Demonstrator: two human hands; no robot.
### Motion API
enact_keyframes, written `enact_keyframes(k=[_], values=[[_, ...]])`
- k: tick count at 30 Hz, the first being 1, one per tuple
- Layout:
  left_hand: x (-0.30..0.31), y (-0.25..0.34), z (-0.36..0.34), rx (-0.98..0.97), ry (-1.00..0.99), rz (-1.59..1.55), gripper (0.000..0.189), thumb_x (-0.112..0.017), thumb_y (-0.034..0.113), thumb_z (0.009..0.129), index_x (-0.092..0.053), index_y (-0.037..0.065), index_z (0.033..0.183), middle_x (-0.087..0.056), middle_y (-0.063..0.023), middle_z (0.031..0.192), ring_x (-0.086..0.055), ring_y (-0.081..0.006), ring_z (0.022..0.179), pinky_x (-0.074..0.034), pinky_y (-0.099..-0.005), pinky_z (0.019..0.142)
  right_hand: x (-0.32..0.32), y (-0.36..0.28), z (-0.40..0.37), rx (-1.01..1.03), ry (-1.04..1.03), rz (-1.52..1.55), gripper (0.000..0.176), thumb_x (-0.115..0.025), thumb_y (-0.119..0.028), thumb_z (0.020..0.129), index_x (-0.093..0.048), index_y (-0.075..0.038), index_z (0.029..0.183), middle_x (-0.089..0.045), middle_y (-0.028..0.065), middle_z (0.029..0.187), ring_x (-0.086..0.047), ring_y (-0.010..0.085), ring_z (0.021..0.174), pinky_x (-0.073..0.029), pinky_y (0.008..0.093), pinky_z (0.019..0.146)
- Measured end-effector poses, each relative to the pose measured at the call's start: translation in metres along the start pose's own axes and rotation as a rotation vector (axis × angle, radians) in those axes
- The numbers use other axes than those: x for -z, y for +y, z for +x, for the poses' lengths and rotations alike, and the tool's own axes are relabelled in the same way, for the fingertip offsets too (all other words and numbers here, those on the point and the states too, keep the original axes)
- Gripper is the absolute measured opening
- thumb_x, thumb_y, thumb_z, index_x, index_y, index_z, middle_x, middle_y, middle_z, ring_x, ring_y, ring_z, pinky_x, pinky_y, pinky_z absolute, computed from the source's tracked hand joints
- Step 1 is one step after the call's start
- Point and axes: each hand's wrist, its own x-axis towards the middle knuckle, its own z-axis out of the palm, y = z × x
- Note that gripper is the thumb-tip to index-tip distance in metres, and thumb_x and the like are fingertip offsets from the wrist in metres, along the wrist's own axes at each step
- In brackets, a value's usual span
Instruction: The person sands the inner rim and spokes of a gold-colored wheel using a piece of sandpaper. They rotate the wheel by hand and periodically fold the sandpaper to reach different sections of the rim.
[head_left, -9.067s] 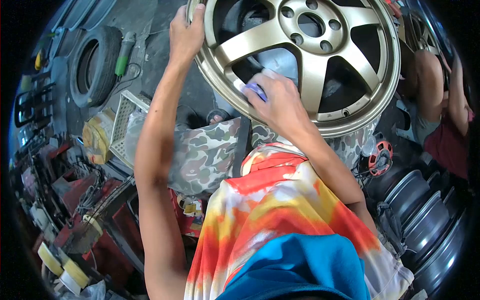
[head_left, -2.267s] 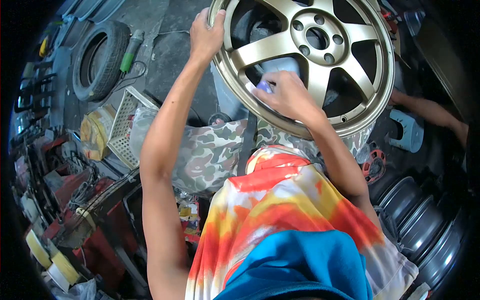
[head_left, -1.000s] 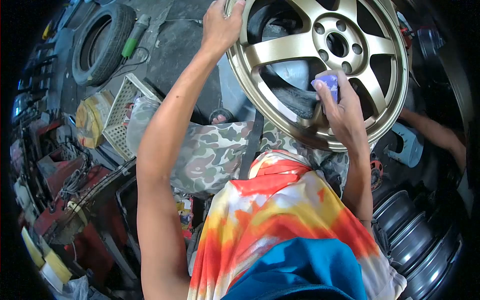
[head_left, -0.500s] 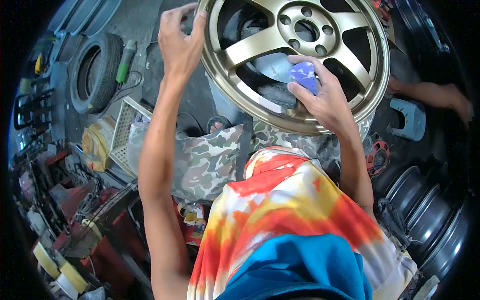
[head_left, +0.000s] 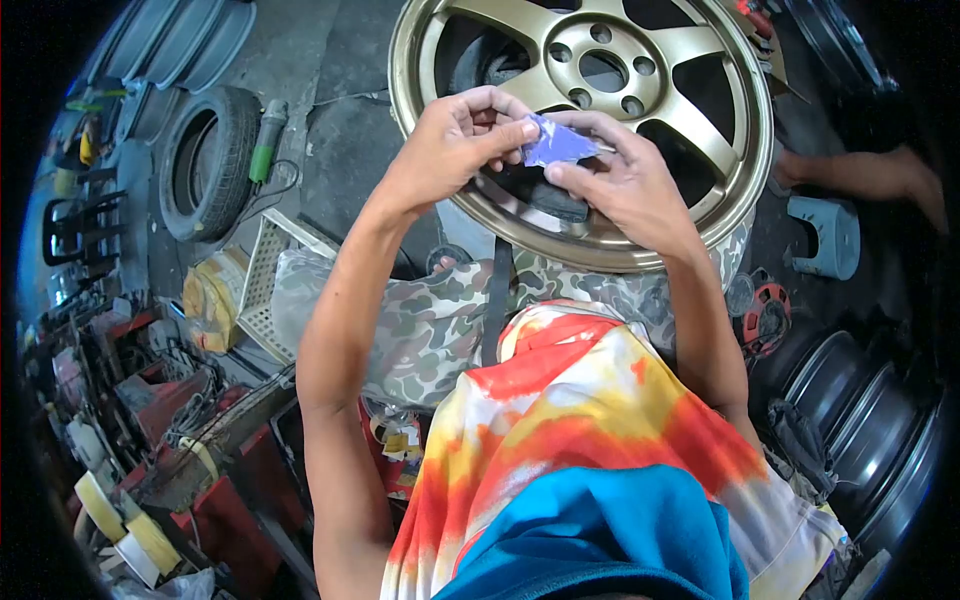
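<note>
Left hand (head_left: 455, 150) and right hand (head_left: 632, 185) both pinch a purple piece (head_left: 560, 146) above the gold wheel's (head_left: 688, 128) near-left rim.

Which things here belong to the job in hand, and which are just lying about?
In the job:
- gold alloy wheel
- purple sheet, held between left hand and right hand

Apparently lying about:
- tyre
- green-and-grey corded tool
- perforated crate
- blue stool
</note>
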Motion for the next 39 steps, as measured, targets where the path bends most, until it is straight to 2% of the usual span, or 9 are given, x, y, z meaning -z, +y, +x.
enact_keyframes(k=[7, 11, 16, 24, 27, 32, 36, 38, 39], values=[[0.007, -0.004, 0.001, 0.105, 0.036, -0.255, 0.024, -0.073, 0.019, 0.099, -0.066, 0.001, 0.112, -0.071, -0.0059, 0.092, -0.069, -0.0112, 0.082, -0.057, -0.0237, 0.076, 0.008, 0.007, 0.007, 0.292, 0.101, -0.18, 0.021, -0.08, -0.009, 0.09, -0.069, 0.001, 0.106, -0.065, 0.0044, 0.109, -0.06, 0.0099, 0.099, -0.051, 0.0267, 0.086], [0.002, -0.007, 0.001, 0.049, 0.116, -0.265, 0.026, -0.075, 0.018, 0.097, -0.067, 0.0, 0.113, -0.073, -0.0077, 0.096, -0.071, -0.0128, 0.085, -0.059, -0.026, 0.08, 0.006, 0.012, 0.009, 0.248, 0.123, -0.011, 0.017, -0.079, -0.008, 0.09, -0.069, 0.001, 0.1, -0.066, 0.0051, 0.108, -0.06, 0.0103, 0.097, -0.051, 0.0269, 0.087], [-0.006, -0.004, -0.003, 0.06, 0.145, -0.206, 0.036, -0.08, 0.018, 0.093, -0.069, -0.005, 0.119, -0.074, -0.0112, 0.106, -0.073, -0.0166, 0.093, -0.061, -0.0281, 0.086, -0.006, 0.009, 0.011, 0.453, 0.266, -0.228, 0.012, -0.076, -0.004, 0.089, -0.069, 0.001, 0.098, -0.07, 0.0065, 0.098, -0.065, 0.0122, 0.089, -0.053, 0.0283, 0.083], [-0.008, -0.009, -0.004, -0.094, 0.198, -0.114, 0.03, -0.079, 0.014, 0.093, -0.072, -0.004, 0.117, -0.074, -0.0112, 0.107, -0.072, -0.0153, 0.094, -0.061, -0.0295, 0.088, -0.016, 0.015, 0.013, 0.456, 0.231, -0.295, 0.019, -0.079, -0.009, 0.089, -0.071, 0.001, 0.103, -0.069, 0.0087, 0.103, -0.067, 0.015, 0.092, -0.054, 0.0291, 0.084], [-0.006, -0.006, -0.006, -0.098, 0.202, 0.008, 0.028, -0.078, 0.014, 0.093, -0.073, -0.004, 0.114, -0.075, -0.0095, 0.105, -0.071, -0.0141, 0.095, -0.06, -0.0291, 0.088, -0.012, 0.02, 0.013, 0.249, 0.222, 0.044, 0.016, -0.078, -0.009, 0.093, -0.07, 0.003, 0.101, -0.067, 0.0092, 0.108, -0.066, 0.0132, 0.096, -0.056, 0.0271, 0.086], [-0.001, -0.006, -0.007, -0.066, -0.006, -0.129, 0.027, -0.077, 0.015, 0.095, -0.075, -0.005, 0.113, -0.074, -0.0062, 0.104, -0.069, -0.0102, 0.092, -0.056, -0.0243, 0.084, -0.01, -0.001, 0.006, 0.128, 0.177, 0.206, 0.022, -0.076, -0.004, 0.094, -0.067, 0.007, 0.111, -0.068, 0.0098, 0.102, -0.067, 0.0116, 0.094, -0.057, 0.0244, 0.083], [0.016, 0.008, -0.008, -0.199, 0.053, 0.292, 0.027, -0.075, 0.018, 0.096, -0.075, -0.002, 0.115, -0.075, -0.0049, 0.108, -0.066, -0.0076, 0.094, -0.053, -0.0237, 0.085, -0.007, -0.002, -0.005, 0.044, 0.074, -0.039, 0.023, -0.073, -0.005, 0.095, -0.071, 0.002, 0.116, -0.07, 0.0081, 0.089, -0.069, 0.0121, 0.082, -0.056, 0.0237, 0.075], [0.04, -0.001, -0.001, -0.297, 0.218, 0.304, 0.027, -0.07, 0.021, 0.1, -0.076, 0.0, 0.115, -0.076, -0.006, 0.108, -0.067, -0.0089, 0.096, -0.054, -0.0252, 0.086, -0.017, -0.007, -0.013, 0.063, 0.032, -0.621, 0.022, -0.074, -0.01, 0.091, -0.073, -0.002, 0.112, -0.07, 0.0149, 0.09, -0.07, 0.0212, 0.081, -0.056, 0.0295, 0.078], [0.053, -0.006, 0.003, -0.316, 0.312, 0.268, 0.027, -0.068, 0.023, 0.101, -0.076, 0.0, 0.114, -0.076, -0.006, 0.108, -0.068, -0.0098, 0.096, -0.055, -0.0261, 0.086, -0.02, 0.001, -0.015, 0.145, 0.01, -0.816, 0.019, -0.072, -0.012, 0.088, -0.074, -0.004, 0.105, -0.069, 0.0208, 0.094, -0.069, 0.0344, 0.085, -0.056, 0.0408, 0.083]])
